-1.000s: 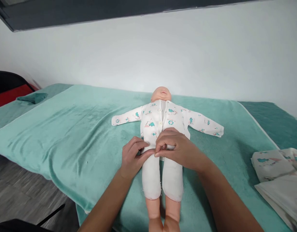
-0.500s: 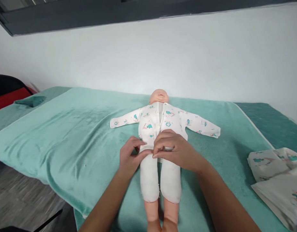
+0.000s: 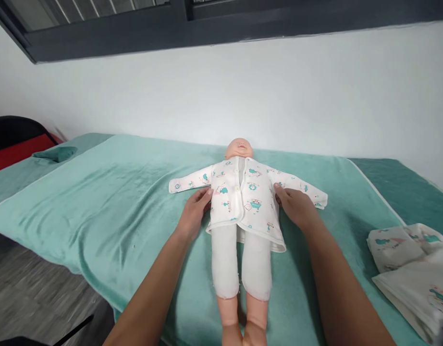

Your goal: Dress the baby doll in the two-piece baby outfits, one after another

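Note:
A baby doll (image 3: 239,150) lies on its back, its head toward the wall and its feet toward me. It wears a white printed baby jacket (image 3: 225,197), sleeves spread to both sides and the front edges nearly meeting in the middle. White leggings-like cloth (image 3: 224,269) covers its legs to the lower shins. At the jacket's left side, just below the sleeve, my left hand (image 3: 194,214) pinches the fabric edge. Opposite it, my right hand (image 3: 297,206) grips the other side under the sleeve, thumb on top; its other fingers are partly hidden.
A green plush blanket (image 3: 109,192) covers the table, wrinkled on the left. Folded printed baby clothing (image 3: 405,259) lies at the right. Behind stands a white wall (image 3: 221,96) below a dark window frame (image 3: 109,36). A red and black item (image 3: 21,146) sits far left.
Both hands have left the jacket's lower hem and moved apart, up to its two sides. The hem now hangs flat over the doll's upper legs. The view has tilted up slightly.

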Available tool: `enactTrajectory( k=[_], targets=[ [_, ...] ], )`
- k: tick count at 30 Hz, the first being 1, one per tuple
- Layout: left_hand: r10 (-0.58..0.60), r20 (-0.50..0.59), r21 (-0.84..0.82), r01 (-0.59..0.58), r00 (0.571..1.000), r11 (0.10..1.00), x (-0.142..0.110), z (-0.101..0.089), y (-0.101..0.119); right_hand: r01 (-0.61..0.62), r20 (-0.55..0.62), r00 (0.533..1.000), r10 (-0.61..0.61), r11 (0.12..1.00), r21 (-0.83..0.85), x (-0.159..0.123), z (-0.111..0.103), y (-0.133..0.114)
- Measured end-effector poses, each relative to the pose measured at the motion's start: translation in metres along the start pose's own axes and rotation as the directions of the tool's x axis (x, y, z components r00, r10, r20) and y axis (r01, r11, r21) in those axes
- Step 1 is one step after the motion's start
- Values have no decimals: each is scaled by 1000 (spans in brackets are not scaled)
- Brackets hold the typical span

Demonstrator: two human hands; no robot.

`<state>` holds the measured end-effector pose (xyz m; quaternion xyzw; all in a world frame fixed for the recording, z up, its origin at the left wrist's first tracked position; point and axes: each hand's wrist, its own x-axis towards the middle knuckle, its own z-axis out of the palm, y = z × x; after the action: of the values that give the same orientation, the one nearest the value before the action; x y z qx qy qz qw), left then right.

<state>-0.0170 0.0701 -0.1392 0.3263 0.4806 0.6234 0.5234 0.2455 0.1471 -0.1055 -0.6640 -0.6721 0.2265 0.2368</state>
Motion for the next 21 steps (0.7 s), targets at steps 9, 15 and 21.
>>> enactTrajectory(
  k=[9, 15, 21],
  targets=[
    [-48, 193, -216, 90, 980, 972, 34, 28, 3, 84, -83, 995, -51, 879, 470, 2, 25, -1],
    [-52, 226, -278, 115, 973, 954, 51, 45, -3, 37, -70, 997, 23, 670, 742, 11, 31, 7],
    [-157, 181, -423, 221, 971, 879, 55, 28, 1, -176, 108, 977, 183, 413, 893, 13, 21, 7]
  ],
)
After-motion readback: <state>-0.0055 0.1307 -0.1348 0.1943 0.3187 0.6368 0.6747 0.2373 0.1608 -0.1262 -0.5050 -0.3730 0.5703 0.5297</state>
